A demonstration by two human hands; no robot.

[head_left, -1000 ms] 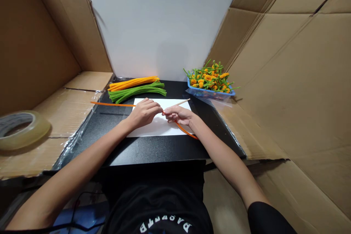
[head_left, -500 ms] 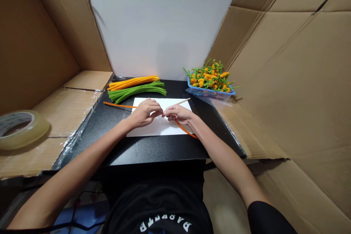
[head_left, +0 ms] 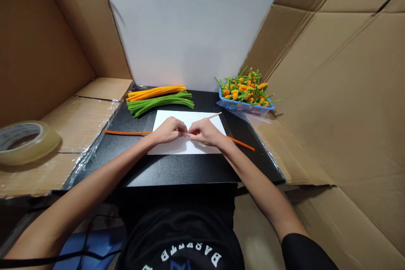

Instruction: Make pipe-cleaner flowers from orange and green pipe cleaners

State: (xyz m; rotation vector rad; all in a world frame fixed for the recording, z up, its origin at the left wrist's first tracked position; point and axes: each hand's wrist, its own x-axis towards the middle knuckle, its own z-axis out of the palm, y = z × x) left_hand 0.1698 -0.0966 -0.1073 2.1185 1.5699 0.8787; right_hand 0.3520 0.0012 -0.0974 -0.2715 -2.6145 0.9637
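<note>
Both hands meet over a white sheet (head_left: 177,148), fingertips pinched together close to each other. My left hand (head_left: 171,130) is closed on an orange pipe cleaner (head_left: 126,133), whose one end sticks out far to the left. My right hand (head_left: 205,132) pinches the same pipe cleaner, and its other end slants out beyond my right wrist. A thin pale wooden stick (head_left: 215,115) pokes out behind my right hand; its lower part is hidden, so I cannot tell whether the fingers hold it. The middle of the pipe cleaner is mostly covered by the fingers.
Bundles of yellow-orange pipe cleaners (head_left: 155,92) and green pipe cleaners (head_left: 161,103) lie at the back left of the black table (head_left: 139,173). A blue basket (head_left: 247,106) of orange-and-green pipe cleaner flowers stands back right. Clear tape (head_left: 47,143) rests on cardboard at left.
The orange pipe cleaner's ends now reach further out left and right, and it lies straighter. My right hand has turned knuckles up, fingertips still beside the left hand's.
</note>
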